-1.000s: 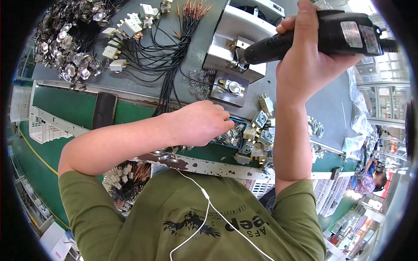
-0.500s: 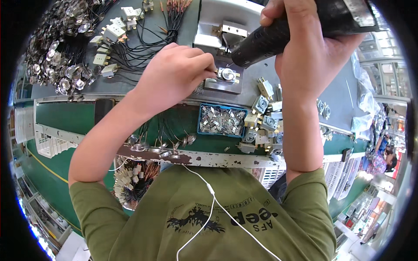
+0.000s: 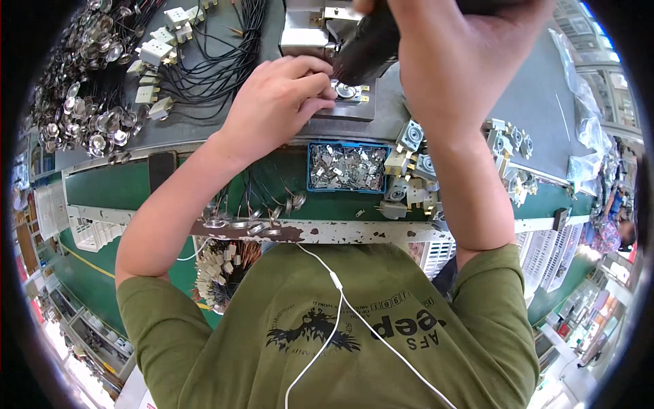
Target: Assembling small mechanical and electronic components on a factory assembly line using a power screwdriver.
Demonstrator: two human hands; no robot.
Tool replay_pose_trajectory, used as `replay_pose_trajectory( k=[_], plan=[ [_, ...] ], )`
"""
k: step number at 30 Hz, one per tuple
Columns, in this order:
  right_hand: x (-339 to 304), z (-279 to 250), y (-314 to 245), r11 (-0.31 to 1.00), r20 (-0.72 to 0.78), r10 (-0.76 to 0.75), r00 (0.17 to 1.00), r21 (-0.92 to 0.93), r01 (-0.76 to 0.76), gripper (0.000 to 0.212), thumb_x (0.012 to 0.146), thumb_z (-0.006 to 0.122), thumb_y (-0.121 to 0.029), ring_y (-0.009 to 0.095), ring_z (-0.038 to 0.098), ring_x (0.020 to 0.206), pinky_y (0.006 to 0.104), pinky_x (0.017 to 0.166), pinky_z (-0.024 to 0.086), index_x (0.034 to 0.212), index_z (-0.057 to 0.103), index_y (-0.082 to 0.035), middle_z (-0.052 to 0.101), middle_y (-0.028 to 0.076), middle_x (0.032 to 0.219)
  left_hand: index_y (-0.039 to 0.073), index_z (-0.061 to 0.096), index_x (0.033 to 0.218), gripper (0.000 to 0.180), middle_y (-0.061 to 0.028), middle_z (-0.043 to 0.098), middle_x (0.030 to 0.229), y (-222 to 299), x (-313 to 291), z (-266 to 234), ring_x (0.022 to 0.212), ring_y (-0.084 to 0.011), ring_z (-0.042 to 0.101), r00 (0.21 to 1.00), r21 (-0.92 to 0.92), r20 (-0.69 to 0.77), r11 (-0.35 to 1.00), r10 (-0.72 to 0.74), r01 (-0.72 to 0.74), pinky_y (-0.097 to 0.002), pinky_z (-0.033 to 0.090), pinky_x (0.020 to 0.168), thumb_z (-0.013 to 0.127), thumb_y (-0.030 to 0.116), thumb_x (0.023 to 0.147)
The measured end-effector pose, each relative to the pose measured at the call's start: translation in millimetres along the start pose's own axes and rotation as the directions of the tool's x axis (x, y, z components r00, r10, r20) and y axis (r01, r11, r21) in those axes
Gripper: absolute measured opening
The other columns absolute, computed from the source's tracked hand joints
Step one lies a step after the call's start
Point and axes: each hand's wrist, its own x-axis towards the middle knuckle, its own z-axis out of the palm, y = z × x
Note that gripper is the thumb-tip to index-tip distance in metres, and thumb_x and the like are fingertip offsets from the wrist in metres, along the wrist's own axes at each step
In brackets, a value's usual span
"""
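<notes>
My left hand [image 3: 276,102] rests on the grey metal fixture [image 3: 340,112], its fingertips pinching at a small round metal part [image 3: 347,91] seated there. My right hand [image 3: 463,51] is wrapped around a black electric screwdriver [image 3: 368,44], whose tip points down at that same part, right beside my left fingertips. A blue tray [image 3: 347,167] of small silver metal clips sits just below the fixture, near the bench's edge.
Black wired harnesses with white connectors [image 3: 163,54] and a heap of round metal discs [image 3: 82,109] lie at the left. Cream blocks with round metal parts [image 3: 415,163] are clustered at the right. A worn white rail [image 3: 320,232] edges the green bench. Clear plastic bags [image 3: 582,136] lie far right.
My left hand has gone from the bench's front edge up to the fixture and settled on the round part. The right hand has brought the screwdriver down toward it.
</notes>
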Motion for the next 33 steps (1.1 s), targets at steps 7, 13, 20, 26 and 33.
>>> replay_pose_trajectory(
  k=[7,13,20,26,33],
  plan=[
    [-8.1,24.8,-18.1,0.844,0.024,0.303,0.953,0.458,-0.28,0.065,0.084,0.073,0.016,0.016,0.069,0.087,0.0303,0.07,0.06,0.136,0.038,0.0,0.066,0.012,0.105,0.01,0.064,0.093,0.013,-0.0007,0.069,0.099,3.3,-1.9,-0.6,0.095,-0.0235,0.066,0.999,-0.036,0.031,0.999,-0.016,0.017,-0.0382,0.047,0.078,0.074,0.012,0.085],
    [-3.6,31.9,-8.8,0.862,0.067,0.196,0.978,0.463,-0.205,0.072,0.086,0.075,0.007,0.015,0.068,0.092,0.0302,0.076,0.059,0.144,0.034,-0.001,0.065,0.009,0.109,0.01,0.065,0.093,0.012,-0.0011,0.067,0.094,2.2,-2.6,-0.2,0.093,-0.0231,0.065,1.0,-0.051,0.001,0.999,0.007,-0.007,-0.0377,0.046,0.076,0.074,0.011,0.085],
    [20.3,18.6,17.0,0.817,0.488,0.277,0.828,0.333,-0.47,0.064,0.085,0.084,-0.008,0.012,0.069,0.079,0.0271,0.067,0.057,0.135,0.043,-0.005,0.07,0.006,0.097,0.005,0.063,0.111,0.031,-0.0121,0.067,0.105,6.1,3.7,-1.8,0.103,-0.0357,0.064,0.959,-0.042,0.086,0.96,-0.272,0.276,-0.0447,0.052,0.09,0.074,0.023,0.089],
    [0.8,27.0,-3.1,0.901,0.335,0.244,0.91,0.27,-0.34,0.042,0.084,0.085,-0.004,0.012,0.069,0.074,0.0253,0.062,0.057,0.116,0.059,0.002,0.074,0.009,0.099,0.005,0.066,0.113,0.031,-0.0129,0.072,0.104,16.2,24.8,-27.4,0.104,-0.0331,0.068,0.851,0.095,0.402,0.94,-0.338,0.328,-0.0449,0.056,0.086,0.072,0.027,0.092],
    [-7.6,22.7,-7.6,0.891,0.281,0.326,0.903,0.229,-0.393,0.03,0.086,0.083,-0.003,0.014,0.07,0.074,0.0242,0.061,0.056,0.109,0.066,0.004,0.074,0.01,0.096,0.005,0.067,0.111,0.029,-0.0131,0.073,0.096,13.4,21.1,-23.6,0.098,-0.0336,0.071,0.827,0.097,0.418,0.924,-0.375,0.37,-0.0463,0.058,0.081,0.072,0.027,0.092]
  ],
)
